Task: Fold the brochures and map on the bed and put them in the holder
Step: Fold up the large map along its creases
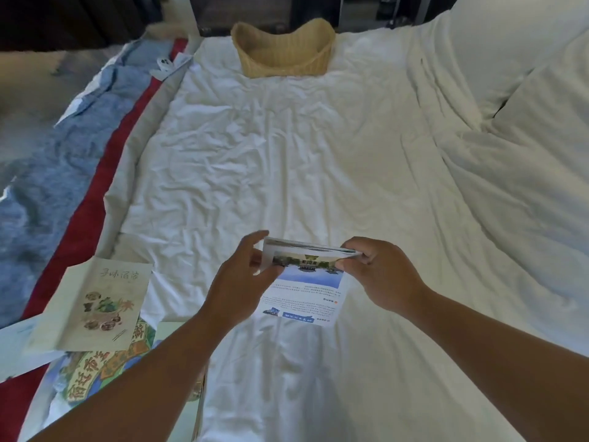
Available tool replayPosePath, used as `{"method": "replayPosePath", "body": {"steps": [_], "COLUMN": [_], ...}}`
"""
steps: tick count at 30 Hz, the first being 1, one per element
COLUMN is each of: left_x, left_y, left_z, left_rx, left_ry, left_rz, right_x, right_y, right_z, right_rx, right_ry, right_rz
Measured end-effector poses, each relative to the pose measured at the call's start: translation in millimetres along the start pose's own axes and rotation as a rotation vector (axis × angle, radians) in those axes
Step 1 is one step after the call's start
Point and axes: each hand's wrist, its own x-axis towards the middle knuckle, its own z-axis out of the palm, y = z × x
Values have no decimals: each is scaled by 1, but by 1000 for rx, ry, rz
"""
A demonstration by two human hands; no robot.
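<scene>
- A person's left hand (245,275) and right hand (379,275) hold a partly folded brochure (306,291) just above the white sheet, near the close middle of the bed (287,154)
- The left hand pinches the brochure's left edge between thumb and fingers, with the forefinger raised along the corner
- The right hand, fingers curled, pinches the right end of the fold, where several layers of paper are pressed together
- The brochure's top part is doubled over into a flat band; its lower panel hangs toward the camera, showing a building under blue sky and blocks of text that read upside down from here
- A woven basket (283,55), pale straw in colour with a dipped rim, stands upright at the far end of the bed, well apart from the hands
- At the near left edge of the bed, a cream leaflet (95,307) with a drawing of food on its cover rests on a larger, brightly coloured map (92,374), which spreads out beneath it and under the left forearm
- White pillows (541,122) are piled along the right side
- A blue-grey cloth (63,154) and a red strip (79,234) run along the left of the bed; a small white object (165,63), possibly a remote control, lies near their far end
</scene>
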Motion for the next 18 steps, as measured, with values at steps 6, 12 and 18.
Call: {"method": "replayPosePath", "body": {"steps": [6, 12, 18], "left_x": [-27, -64, -96], "left_y": [67, 106, 134], "left_z": [-44, -78, -108], "left_rx": [-15, 7, 176], "left_ry": [27, 112, -15], "left_rz": [100, 181, 267], "right_x": [-19, -30, -47], "right_y": [-49, -87, -117], "right_z": [-58, -93, -100], "right_rx": [43, 18, -109], "right_ry": [16, -139, -32], "right_rz": [-107, -169, -309]}}
